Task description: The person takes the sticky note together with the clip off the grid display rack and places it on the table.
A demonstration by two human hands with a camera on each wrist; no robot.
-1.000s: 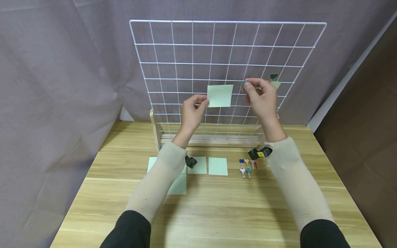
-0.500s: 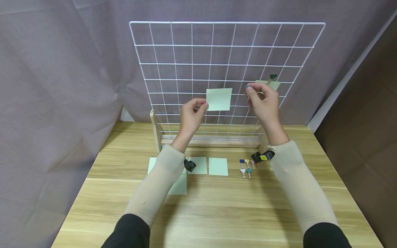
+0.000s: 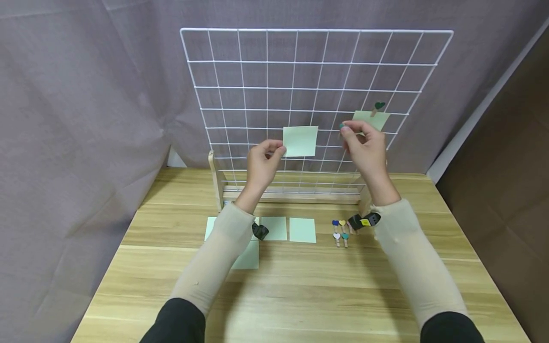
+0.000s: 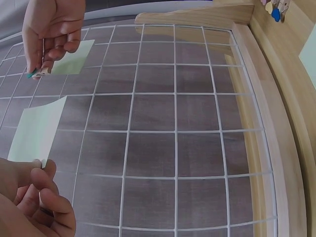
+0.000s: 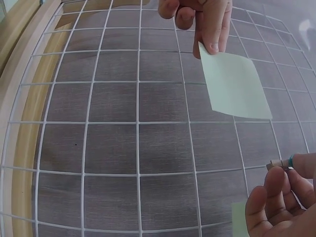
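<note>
My left hand (image 3: 264, 164) pinches the left edge of a pale green paper note (image 3: 300, 141), which is held in front of a white wire grid (image 3: 280, 88). Between thumb and fingers of my right hand (image 3: 364, 145) is a small wooden clothespin (image 5: 277, 164) with a teal top, apart from the note. Behind that hand, a second green note (image 3: 363, 116) hangs on the grid's right side under a clothespin with a dark green heart (image 3: 379, 105). In the left wrist view the held note (image 4: 37, 129) bends slightly.
Several green notes (image 3: 302, 230) lie on the wooden table (image 3: 300, 295), some partly hidden by my left forearm. Right of them are several heart clothespins (image 3: 336, 236). A wooden base (image 3: 291, 196) carries the grid, with a grey cloth (image 3: 107, 95) behind.
Both hands have come down a little, the note moving slightly left and lower. My right hand now covers less of the hanging note.
</note>
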